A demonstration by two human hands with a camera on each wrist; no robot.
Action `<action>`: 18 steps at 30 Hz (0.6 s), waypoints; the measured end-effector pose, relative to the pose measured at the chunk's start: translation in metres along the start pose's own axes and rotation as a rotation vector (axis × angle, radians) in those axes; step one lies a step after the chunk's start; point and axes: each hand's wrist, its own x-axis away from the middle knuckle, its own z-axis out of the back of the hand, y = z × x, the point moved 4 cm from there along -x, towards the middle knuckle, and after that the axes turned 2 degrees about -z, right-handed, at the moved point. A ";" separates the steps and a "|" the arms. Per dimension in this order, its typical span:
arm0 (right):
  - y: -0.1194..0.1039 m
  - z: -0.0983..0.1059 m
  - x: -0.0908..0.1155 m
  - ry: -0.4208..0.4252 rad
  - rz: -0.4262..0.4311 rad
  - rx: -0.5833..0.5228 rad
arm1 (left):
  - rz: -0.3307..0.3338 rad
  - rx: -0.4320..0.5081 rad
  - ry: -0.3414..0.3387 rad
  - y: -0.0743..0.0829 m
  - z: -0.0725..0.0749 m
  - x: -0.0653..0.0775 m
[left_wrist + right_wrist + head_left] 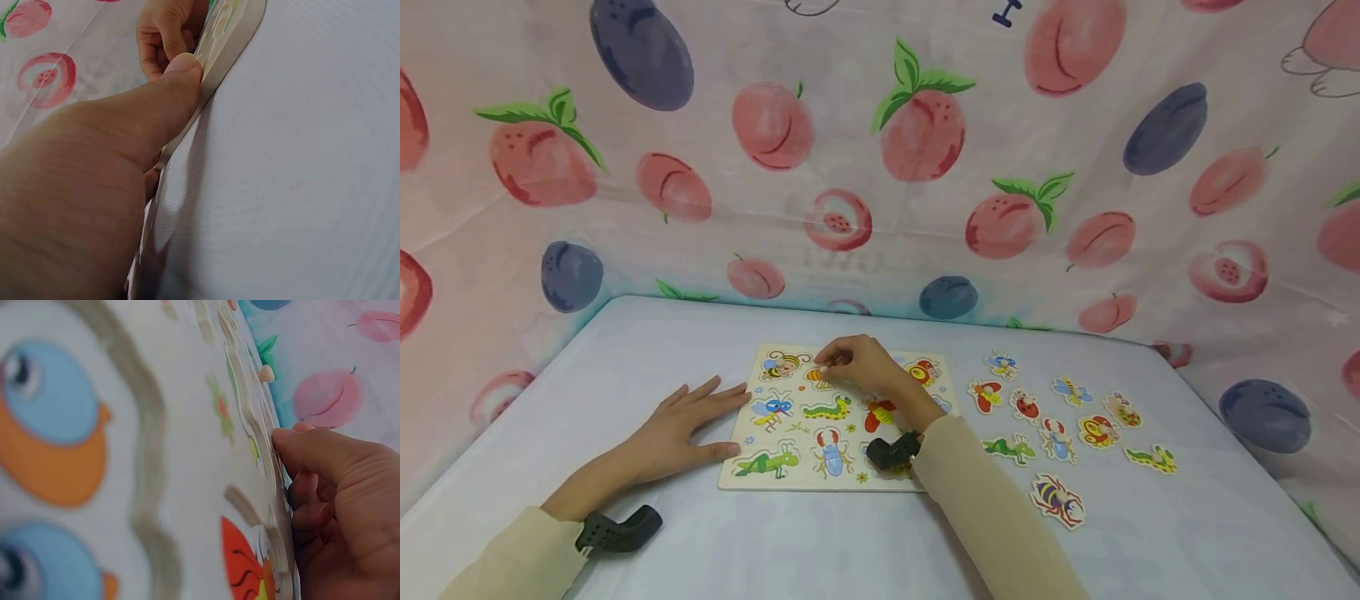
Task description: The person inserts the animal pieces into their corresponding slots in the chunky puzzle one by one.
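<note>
A wooden insect puzzle board [741, 477] lies flat on the table. My left hand [681, 433] rests at its left edge with fingers spread; the left wrist view shows that thumb [169, 94] against the board's side. Over the board's upper row, my right hand [868, 367] has curled fingers, with thumb and index fingertip together at an orange striped puzzle piece [817, 379]. That piece is mostly hidden by the fingers in the right wrist view. A bee piece [784, 365] sits in the upper left, and a small wooden peg [267, 374] stands beyond the fingertips.
Right of the board lie several loose insect pieces, among them a spider [1057, 501], a grasshopper [1009, 448], a caterpillar [1152, 459] and a ladybug [1024, 406]. A fruit-print cloth [865, 283] hangs behind the white table [775, 550].
</note>
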 end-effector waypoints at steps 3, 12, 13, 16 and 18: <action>0.001 0.001 0.000 -0.005 -0.005 -0.001 | -0.004 -0.001 0.008 0.000 0.000 0.000; -0.001 0.003 0.001 -0.035 0.041 -0.005 | -0.001 -0.015 0.010 -0.002 -0.001 0.000; -0.001 0.003 0.000 -0.043 0.046 -0.003 | -0.002 -0.014 0.012 -0.002 -0.001 0.000; -0.001 0.003 0.001 -0.074 0.054 -0.012 | -0.007 -0.008 0.012 -0.002 0.000 0.000; 0.000 0.003 0.001 -0.090 0.041 -0.022 | -0.011 -0.006 0.012 -0.001 0.000 0.000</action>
